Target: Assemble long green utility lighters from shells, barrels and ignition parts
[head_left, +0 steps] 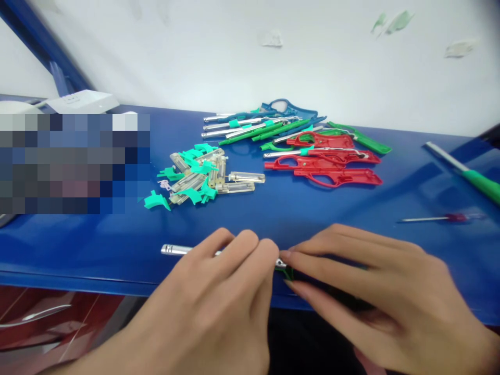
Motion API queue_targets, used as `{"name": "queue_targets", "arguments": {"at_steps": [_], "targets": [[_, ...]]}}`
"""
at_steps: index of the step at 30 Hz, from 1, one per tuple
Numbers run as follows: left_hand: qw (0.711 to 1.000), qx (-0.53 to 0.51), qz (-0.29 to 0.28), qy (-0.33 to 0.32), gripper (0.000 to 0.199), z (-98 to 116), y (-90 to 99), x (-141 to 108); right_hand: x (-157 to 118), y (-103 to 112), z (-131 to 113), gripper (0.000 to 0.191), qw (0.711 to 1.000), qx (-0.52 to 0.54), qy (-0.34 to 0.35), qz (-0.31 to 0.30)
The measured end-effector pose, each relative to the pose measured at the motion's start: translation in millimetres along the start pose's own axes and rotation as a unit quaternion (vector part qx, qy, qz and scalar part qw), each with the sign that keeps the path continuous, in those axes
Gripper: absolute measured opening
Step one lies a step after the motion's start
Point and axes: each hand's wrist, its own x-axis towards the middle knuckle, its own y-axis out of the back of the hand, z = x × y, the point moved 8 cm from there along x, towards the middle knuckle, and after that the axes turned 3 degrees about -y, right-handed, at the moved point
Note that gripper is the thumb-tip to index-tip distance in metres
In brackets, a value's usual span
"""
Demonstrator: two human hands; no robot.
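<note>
My left hand is wrapped round a long-reach lighter, whose silver metal barrel sticks out to the left. My right hand is pinched at the lighter's other end, where a bit of green handle shows between the two hands. Most of that handle is hidden by my fingers. Ahead of my hands lies a pile of clear lighter fuel tanks mixed with turquoise triggers. Beyond them are red handle halves, green handle halves and a blue handle half, with several metal barrels among them.
A screwdriver with a red and clear handle lies at the right. Behind it rests a green-handled lighter. The blue table ends just before my body, and a white wall stands behind. The left side is partly pixelated.
</note>
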Motion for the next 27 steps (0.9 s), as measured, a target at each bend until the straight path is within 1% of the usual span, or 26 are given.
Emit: {"name": "queue_targets", "arguments": {"at_steps": [2,3,6,8,10,12,14,18,21,22,24,26,27], "targets": [[0.999,0.037,-0.003,-0.021,0.038,5,-1.6,-5,-3,-1,-1,0.007,1.000,-0.017,0.013,-0.005],[0.998,0.056,-0.004,-0.032,0.036,7,-2.5,-7,-5,-3,-2,0.008,0.999,-0.032,0.021,-0.013],[0.995,0.089,-0.017,-0.047,0.033,12,-5.1,-10,-11,-11,-9,0.025,0.993,-0.111,0.036,-0.035],[0.995,0.091,-0.021,-0.043,0.034,12,-4.4,-9,-13,-14,-15,0.030,0.984,-0.170,0.046,-0.029],[0.996,0.083,-0.017,-0.038,0.036,13,-2.0,-6,-13,-13,-22,0.030,0.976,-0.208,0.069,-0.007],[0.997,0.075,-0.004,-0.031,0.039,14,1.2,-3,-13,-12,-26,0.030,0.974,-0.210,0.087,-0.001],[0.997,0.067,-0.003,-0.026,0.041,14,1.5,-2,-12,-10,-25,0.032,0.975,-0.203,0.085,0.004],[0.996,0.081,-0.009,-0.025,0.043,11,-0.6,-5,-11,-8,-21,0.037,0.979,-0.193,0.072,0.013],[0.996,0.090,-0.017,-0.019,0.042,4,-1.3,-8,-11,-7,-19,0.044,0.980,-0.191,0.055,0.000],[0.996,0.092,-0.010,-0.017,0.042,3,0.0,-9,-12,-5,-17,0.045,0.980,-0.191,0.047,-0.002],[0.995,0.100,0.001,-0.018,0.042,1,1.5,-10,-20,3,-14,0.045,0.982,-0.183,0.033,0.004],[0.995,0.100,-0.003,-0.023,0.040,1,-0.3,-12,-36,11,-8,0.043,0.985,-0.171,0.026,0.018],[0.995,0.096,-0.007,-0.024,0.040,1,-1.6,-13,-45,15,-5,0.046,0.985,-0.167,0.026,0.025]]}}
